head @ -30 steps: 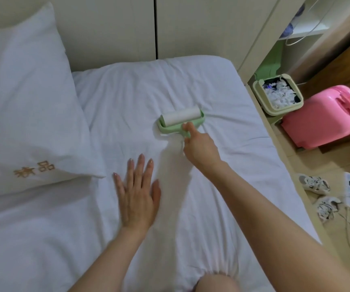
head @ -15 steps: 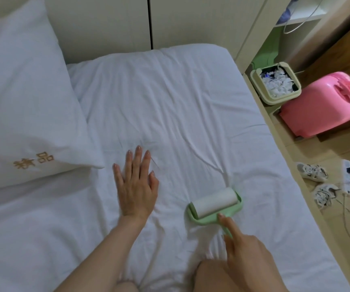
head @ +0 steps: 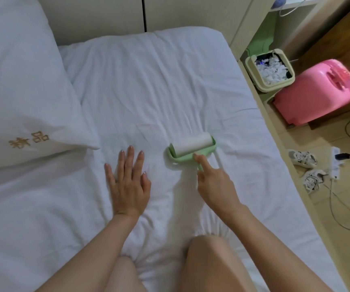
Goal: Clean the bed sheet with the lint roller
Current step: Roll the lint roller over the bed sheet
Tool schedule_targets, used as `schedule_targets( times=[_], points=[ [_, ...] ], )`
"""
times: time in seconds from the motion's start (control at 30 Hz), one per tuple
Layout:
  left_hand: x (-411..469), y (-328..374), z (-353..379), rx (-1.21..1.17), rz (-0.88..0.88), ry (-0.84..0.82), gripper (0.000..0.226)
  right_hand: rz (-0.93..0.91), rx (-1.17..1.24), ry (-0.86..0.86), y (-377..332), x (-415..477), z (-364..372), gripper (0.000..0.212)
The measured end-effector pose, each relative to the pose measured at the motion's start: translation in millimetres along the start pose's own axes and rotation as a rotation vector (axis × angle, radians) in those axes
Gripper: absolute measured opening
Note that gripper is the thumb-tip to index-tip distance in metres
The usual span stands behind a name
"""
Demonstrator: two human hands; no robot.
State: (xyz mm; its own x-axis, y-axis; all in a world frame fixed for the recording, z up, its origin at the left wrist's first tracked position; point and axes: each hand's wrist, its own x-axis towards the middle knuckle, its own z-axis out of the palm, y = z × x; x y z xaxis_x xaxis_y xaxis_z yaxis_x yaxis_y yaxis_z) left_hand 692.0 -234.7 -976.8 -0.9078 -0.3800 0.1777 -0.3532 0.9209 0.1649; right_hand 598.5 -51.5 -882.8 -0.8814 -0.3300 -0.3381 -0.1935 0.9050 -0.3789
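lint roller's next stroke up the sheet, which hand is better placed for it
Right. The right hand grips the lint roller by its handle, index finger along the green frame. The left hand lies flat on the bed sheet, holding nothing, and looks better used steadying the fabric.

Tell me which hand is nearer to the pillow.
Left. The left hand lies flat on the bed sheet just right of the pillow; the right hand grips the lint roller farther right.
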Motion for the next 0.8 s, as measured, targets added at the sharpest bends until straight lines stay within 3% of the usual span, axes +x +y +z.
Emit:
schedule_targets(
  times=[0.17,0.3,0.37,0.53,0.67,0.8],
  points=[
    [1,2,7,-0.034,0.005,0.094,0.053,0.164,-0.007,-0.205,41,-99,1,0.058],
    [3,1,10,-0.049,0.009,0.135,0.052,0.221,-0.058,-0.254,47,-121,5,0.059],
    [3,2,13,-0.047,0.01,0.153,0.051,0.184,-0.074,-0.235,41,-104,4,0.057],
    [4,1,18,-0.032,0.015,0.176,0.05,0.051,-0.101,0.004,6,-16,3,0.053],
    [5,1,22,-0.046,0.022,0.189,0.051,-0.022,-0.034,0.043,-27,61,-4,0.057],
    [4,-1,26,-0.036,0.027,0.197,0.052,-0.046,-0.04,0.045,-17,50,-1,0.056]
  ],
)
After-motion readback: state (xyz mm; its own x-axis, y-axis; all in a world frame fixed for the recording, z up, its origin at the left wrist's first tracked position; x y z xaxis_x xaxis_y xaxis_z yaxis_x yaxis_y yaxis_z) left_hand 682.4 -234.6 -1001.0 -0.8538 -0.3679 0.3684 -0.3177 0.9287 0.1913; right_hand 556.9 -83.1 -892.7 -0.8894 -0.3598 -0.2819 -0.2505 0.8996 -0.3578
